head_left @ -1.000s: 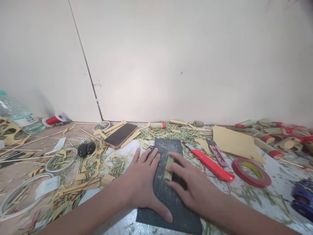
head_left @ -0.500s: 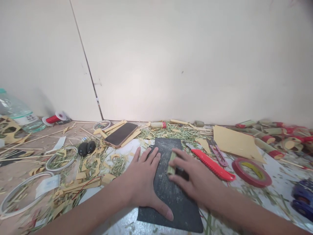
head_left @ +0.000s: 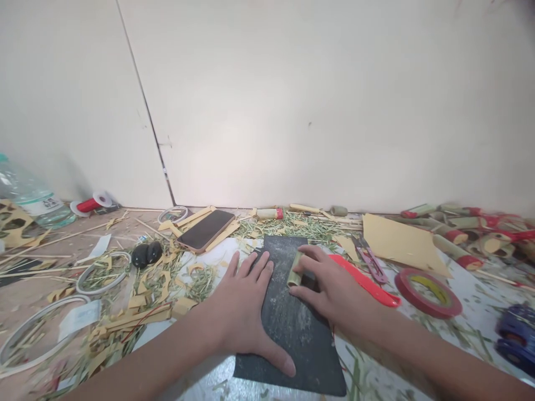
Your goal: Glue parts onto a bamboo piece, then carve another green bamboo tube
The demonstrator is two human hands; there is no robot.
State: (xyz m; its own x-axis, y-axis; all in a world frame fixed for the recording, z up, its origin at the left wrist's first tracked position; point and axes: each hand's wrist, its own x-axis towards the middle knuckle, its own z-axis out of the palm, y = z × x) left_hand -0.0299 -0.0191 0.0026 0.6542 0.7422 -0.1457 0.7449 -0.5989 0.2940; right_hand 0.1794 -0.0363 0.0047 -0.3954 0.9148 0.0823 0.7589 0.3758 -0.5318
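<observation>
A dark sheet of sandpaper (head_left: 298, 356), dusted with pale powder, lies flat in front of me. My left hand (head_left: 246, 303) is spread across its left side, fingers apart and thumb pressing on the lower part. In my right hand (head_left: 321, 281) is a short piece of bamboo tube (head_left: 295, 272), gripped between fingers and thumb and lying on the sandpaper's upper half. The far side of the tube is partly covered by my fingers. Just right of that hand lies a red utility knife (head_left: 368, 281), its blade end hidden behind the hand.
Plant shavings (head_left: 288, 227) litter the surface. A phone (head_left: 207, 229) lies at the back. Rightward are pink scissors (head_left: 371, 262), yellow card (head_left: 401, 245), red tape (head_left: 428, 292) and several bamboo pieces (head_left: 453, 234). Leftward stand a water bottle (head_left: 35, 197) and a red spool (head_left: 90, 204).
My right hand has slid the bamboo tube slightly away from me along the sandpaper, covering the knife's blade end. My left hand stays in place on the sheet.
</observation>
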